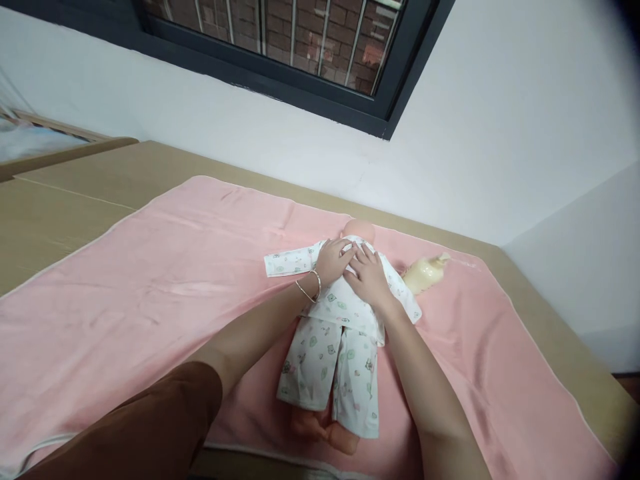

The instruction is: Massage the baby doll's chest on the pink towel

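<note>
A baby doll (356, 339) in a white printed long-sleeved top and matching trousers lies stretched out on a pink blanket (200, 280). Its bald head (361, 230) points towards the wall, its bare feet towards me. Whether it lies face up or face down I cannot tell. My left hand (334, 260), with a bracelet at the wrist, rests flat on the upper part of the doll's top. Beside it my right hand (369, 275) lies flat with fingers spread, and the fingertips of both hands meet. Neither hand grips anything.
A pale yellow bottle (425, 274) lies on the blanket, right of the doll's sleeve. Under the blanket is a wooden table (75, 200), its far edge against a white wall (500, 133). A dark-framed window (300, 63) with bars sits above.
</note>
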A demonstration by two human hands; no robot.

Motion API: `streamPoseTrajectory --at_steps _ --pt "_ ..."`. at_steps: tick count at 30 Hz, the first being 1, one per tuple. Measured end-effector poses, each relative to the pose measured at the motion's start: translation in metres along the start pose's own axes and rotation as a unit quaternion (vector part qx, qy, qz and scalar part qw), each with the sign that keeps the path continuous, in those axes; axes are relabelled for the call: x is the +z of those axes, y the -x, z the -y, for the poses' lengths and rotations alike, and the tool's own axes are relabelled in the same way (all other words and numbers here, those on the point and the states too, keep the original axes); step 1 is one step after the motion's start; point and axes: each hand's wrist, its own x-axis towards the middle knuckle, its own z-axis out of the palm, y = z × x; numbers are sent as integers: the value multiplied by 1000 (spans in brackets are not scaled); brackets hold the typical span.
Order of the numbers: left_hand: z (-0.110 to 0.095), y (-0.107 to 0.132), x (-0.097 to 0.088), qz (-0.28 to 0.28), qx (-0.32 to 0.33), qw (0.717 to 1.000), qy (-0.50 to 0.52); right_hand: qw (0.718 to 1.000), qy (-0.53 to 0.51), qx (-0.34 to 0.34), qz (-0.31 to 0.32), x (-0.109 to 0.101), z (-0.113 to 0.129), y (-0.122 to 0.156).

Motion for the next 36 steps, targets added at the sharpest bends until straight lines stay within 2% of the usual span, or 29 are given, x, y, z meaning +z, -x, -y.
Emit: streamPoseTrajectory --at_steps 3,6,8,11,13,15,18,21,24,26,30,33,36 --pt "0 -1 0 3 2 1000 -10 998 -46 -2 -38 -1 -29 -3" --pt "0 -1 0 5 -1 1000 -5 996 -32 55 -66 -1 -32 -2" --pt "0 -2 0 6 -4 1000 3 992 13 105 -63 -1 -18 1" --pt "2 -4 0 0 -6 1000 20 982 86 158 -49 -1 17 9" --pt "3 -5 0 -3 -25 999 34 985 109 129 -41 0 37 14" --pt "4 -7 -1 -1 -57 997 48 991 104 83 -28 0 46 16" --pt "6 -9 -1 -1 -79 995 65 998 56 36 -13 -2 35 13" --pt "9 -10 0 1 -56 997 52 1000 -9 1 -14 -4 4 5" --pt "9 -9 1 9 -25 1000 17 997 -41 44 -50 0 -24 0" --pt "7 -8 1 13 -14 1000 -9 992 -44 94 -72 3 -34 -1" --pt "-5 -2 -1 8 4 994 -106 983 -8 150 -103 6 -30 1" --pt "-12 2 -3 -8 -9 984 -179 983 41 137 -118 4 -16 4" --pt "-12 2 -3 0 -11 983 -185 982 67 125 -128 3 -6 5"
